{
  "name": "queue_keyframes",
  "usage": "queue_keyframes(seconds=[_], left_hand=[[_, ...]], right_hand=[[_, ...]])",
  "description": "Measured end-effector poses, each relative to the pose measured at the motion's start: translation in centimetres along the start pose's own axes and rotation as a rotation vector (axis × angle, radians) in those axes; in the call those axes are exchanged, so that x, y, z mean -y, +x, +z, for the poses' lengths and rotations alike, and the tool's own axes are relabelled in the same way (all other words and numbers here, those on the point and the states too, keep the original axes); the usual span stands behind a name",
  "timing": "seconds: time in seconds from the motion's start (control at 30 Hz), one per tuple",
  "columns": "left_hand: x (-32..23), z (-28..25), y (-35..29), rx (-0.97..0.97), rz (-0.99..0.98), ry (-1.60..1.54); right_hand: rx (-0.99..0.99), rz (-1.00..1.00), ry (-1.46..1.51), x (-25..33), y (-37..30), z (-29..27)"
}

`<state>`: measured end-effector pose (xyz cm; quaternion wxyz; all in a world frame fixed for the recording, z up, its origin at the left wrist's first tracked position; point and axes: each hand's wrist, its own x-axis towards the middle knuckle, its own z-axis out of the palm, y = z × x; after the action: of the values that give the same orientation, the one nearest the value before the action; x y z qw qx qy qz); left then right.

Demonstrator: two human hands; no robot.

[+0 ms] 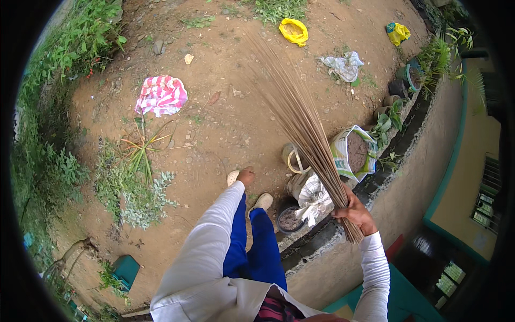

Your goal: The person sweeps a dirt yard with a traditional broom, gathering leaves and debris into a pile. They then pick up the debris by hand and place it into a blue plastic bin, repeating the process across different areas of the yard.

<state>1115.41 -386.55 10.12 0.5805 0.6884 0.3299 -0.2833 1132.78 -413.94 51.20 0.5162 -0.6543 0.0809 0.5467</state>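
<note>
My right hand [357, 213] is wrapped round the bound end of a stick broom [311, 126], a bundle of long thin brown sticks. The broom slants up and to the left, its tips fanning out over the bare soil. My left hand [246, 176] hangs in front of me above my light-coloured shoe [233, 178], its fingers curled in and nothing seen in them. Behind the broom's lower part stand a white sack [314, 198] and a pail with a pale handle [294, 158], both partly hidden by the sticks.
An open sack of soil [357, 153] and a dark pot [290, 219] stand beside the concrete ledge [399, 188]. A pink-striped bag [162, 95], a yellow bag [293, 32] and a whitish bag [345, 66] lie on the ground. Cut plants [140, 198] are heaped at left.
</note>
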Motion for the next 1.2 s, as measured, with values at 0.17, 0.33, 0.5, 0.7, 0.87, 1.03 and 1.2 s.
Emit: queue_keyframes(seconds=[0.17,0.33,0.5,0.7,0.87,1.03,1.2], left_hand=[[4.8,-19.4,-10.7,-0.419,0.008,0.335],[5.2,-33.0,-19.6,-0.767,-0.028,-0.07],[7.1,-36.1,-24.1,-0.941,-0.083,-0.305],[0.7,-34.8,-26.3,-0.703,-0.058,0.08],[-3.1,-32.7,-28.1,-0.685,-0.093,-0.141],[-4.4,-30.3,-28.4,-0.765,-0.12,-0.178],[-11.0,-30.5,-27.1,-0.733,-0.051,-0.351]], right_hand=[[-0.222,-0.251,-0.592,3.1,14.4,1.2],[0.173,-0.006,-0.805,7.1,16.8,9.5],[0.422,0.033,-0.652,16.2,8.5,14.5],[0.234,-0.216,-1.062,28.8,12.5,14.2],[-0.028,-0.194,-1.265,35.4,22.2,17.8],[0.312,0.136,-0.852,32.9,28.9,20.8],[0.613,0.188,-0.692,31.6,23.9,23.5]])
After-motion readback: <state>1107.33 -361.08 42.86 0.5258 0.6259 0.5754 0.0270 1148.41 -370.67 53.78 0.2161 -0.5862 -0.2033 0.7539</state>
